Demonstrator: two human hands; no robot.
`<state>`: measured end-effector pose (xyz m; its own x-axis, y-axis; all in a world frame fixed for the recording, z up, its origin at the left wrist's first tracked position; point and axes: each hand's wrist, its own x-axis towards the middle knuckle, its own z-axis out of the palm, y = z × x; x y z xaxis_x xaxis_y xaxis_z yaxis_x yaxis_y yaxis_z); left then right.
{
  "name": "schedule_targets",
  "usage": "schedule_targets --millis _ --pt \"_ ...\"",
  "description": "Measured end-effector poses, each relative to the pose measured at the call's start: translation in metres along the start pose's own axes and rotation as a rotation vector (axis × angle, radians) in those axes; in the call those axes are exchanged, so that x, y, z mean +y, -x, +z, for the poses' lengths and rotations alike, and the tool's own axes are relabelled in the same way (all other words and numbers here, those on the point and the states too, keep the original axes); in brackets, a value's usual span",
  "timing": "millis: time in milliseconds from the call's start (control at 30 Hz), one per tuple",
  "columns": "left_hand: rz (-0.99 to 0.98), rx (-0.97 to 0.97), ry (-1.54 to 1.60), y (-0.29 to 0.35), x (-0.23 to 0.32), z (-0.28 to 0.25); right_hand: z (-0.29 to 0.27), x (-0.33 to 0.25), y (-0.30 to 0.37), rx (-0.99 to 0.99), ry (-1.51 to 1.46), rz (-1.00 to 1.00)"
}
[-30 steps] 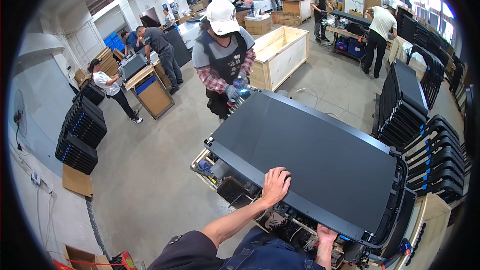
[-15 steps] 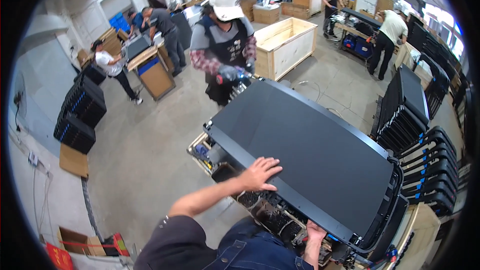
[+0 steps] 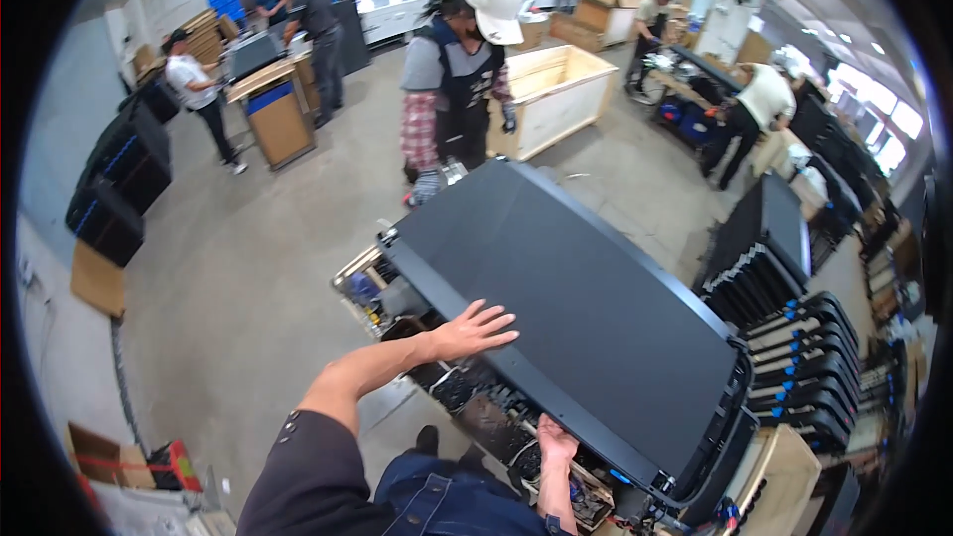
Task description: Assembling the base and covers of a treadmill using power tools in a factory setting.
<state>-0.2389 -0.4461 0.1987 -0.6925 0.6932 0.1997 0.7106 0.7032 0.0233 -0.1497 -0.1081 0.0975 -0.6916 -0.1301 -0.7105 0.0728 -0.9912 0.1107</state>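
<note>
A large, flat, dark grey treadmill (image 3: 566,313) lies slantwise before me, with a side rail along each long edge and a curved black frame at its right end. My left hand (image 3: 472,330) rests on the near rail, fingers spread and stretched out. At the near edge, further right, my right hand (image 3: 557,439) grips the treadmill from below; some of its fingers are hidden under the rim. Beneath is a worktable (image 3: 349,273) holding small parts and loose hardware.
Across the treadmill stands a co-worker (image 3: 462,89) in a white cap and gloves, beside an open wooden crate (image 3: 556,109). Black frames (image 3: 809,372) are stacked at the right. Folded dark units (image 3: 134,159) stand along the left wall. Several other people work farther off.
The co-worker has straightened up and lowered the gloved hand that held a power tool over the far corner. My view has shifted; my hands keep their places on the treadmill.
</note>
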Motion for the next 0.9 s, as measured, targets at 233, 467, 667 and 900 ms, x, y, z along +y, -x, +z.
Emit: schedule_targets --millis 233,467,667,900 --pt "0.196 0.149 -0.087 0.002 0.023 -0.083 0.018 -0.016 0.079 -0.074 0.007 0.0" --pt "0.365 0.331 -0.035 -0.017 0.052 -0.307 0.152 0.036 0.283 -0.174 -0.099 -0.488" --pt "0.266 0.343 0.089 -0.126 0.002 -0.398 0.125 0.002 0.216 -0.65 0.287 -0.436" --pt "0.149 0.372 0.048 -0.305 -0.028 -0.346 -0.003 -0.109 -0.107 -0.445 -0.212 -0.199"
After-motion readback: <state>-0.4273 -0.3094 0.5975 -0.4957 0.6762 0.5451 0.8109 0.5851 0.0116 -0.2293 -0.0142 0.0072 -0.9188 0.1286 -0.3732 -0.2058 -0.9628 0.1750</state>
